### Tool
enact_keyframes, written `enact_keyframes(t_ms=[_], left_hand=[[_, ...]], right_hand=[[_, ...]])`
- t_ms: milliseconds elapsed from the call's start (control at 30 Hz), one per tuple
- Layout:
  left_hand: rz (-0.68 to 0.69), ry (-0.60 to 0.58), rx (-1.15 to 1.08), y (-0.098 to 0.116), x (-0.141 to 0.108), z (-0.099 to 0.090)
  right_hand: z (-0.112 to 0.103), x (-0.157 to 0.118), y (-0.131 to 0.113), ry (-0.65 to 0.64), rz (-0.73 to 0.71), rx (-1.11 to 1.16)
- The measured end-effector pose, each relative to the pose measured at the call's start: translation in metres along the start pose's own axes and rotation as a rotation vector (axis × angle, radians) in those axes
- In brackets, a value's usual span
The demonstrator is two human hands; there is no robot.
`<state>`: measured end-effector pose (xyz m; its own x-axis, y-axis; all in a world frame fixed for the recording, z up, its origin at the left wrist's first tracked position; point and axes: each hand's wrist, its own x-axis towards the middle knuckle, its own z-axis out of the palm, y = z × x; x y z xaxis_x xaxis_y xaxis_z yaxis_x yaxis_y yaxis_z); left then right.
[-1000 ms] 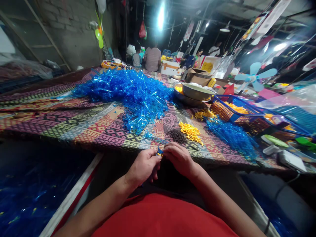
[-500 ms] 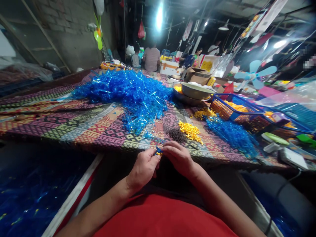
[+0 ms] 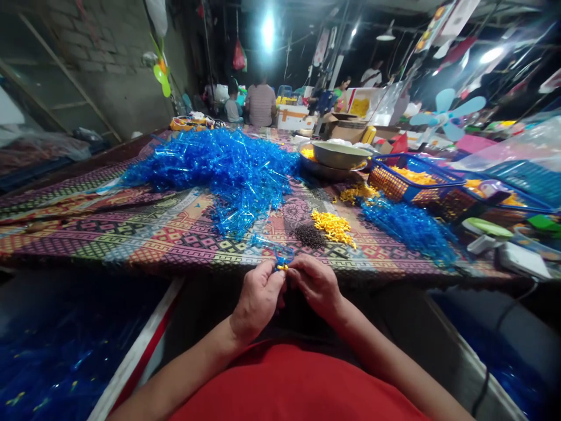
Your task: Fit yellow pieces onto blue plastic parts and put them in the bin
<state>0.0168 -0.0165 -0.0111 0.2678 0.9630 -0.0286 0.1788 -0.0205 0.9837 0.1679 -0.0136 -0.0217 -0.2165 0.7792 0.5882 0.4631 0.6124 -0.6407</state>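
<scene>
At the table's near edge, my left hand [image 3: 258, 295] pinches a small clear blue plastic piece [image 3: 284, 253] with a yellow plastic part [image 3: 283, 267] at its lower end. My right hand [image 3: 316, 283] is closed, thumb and fingertips pressed together against the right side of the yellow part. Fingers hide the underside of both pieces. Just beyond lie a heap of small dark beads [image 3: 310, 235] and a heap of yellow plastic parts [image 3: 333, 228]. A large pile of blue plastic pieces [image 3: 219, 164] spreads farther back.
A smaller blue pile [image 3: 409, 231] lies right, before blue baskets [image 3: 416, 190] holding yellow parts. Metal bowls [image 3: 339, 156] stand behind. A white device [image 3: 523, 260] with a cord sits at the right edge. Patterned cloth [image 3: 131, 240] covers the table; people sit far back.
The blue piece now stands out more above my fingertips, its clear upper end showing. My right fingers have curled in and dropped slightly. The whole view has shifted a little.
</scene>
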Motion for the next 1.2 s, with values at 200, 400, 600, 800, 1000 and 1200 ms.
enact_keyframes(t_ms=[200, 400, 600, 800, 1000, 1200], left_hand=[[-0.047, -0.076, -0.090, 0.003, -0.001, 0.003], [-0.041, -0.061, -0.080, 0.001, -0.001, 0.005], [-0.018, -0.032, -0.051, -0.002, -0.001, 0.005], [-0.038, -0.032, -0.046, -0.002, -0.001, 0.002], [-0.035, -0.064, -0.015, -0.004, 0.000, 0.000], [-0.064, -0.110, -0.054, -0.002, -0.002, -0.001]], right_hand=[[-0.006, -0.001, 0.000, -0.067, 0.063, 0.015], [-0.007, -0.002, 0.001, -0.094, 0.095, 0.007], [-0.003, -0.003, 0.002, -0.103, 0.122, 0.056], [-0.007, 0.000, 0.006, -0.026, 0.043, -0.014], [-0.019, 0.009, 0.010, -0.092, -0.201, -0.184], [-0.027, 0.013, 0.006, -0.193, -0.311, -0.368]])
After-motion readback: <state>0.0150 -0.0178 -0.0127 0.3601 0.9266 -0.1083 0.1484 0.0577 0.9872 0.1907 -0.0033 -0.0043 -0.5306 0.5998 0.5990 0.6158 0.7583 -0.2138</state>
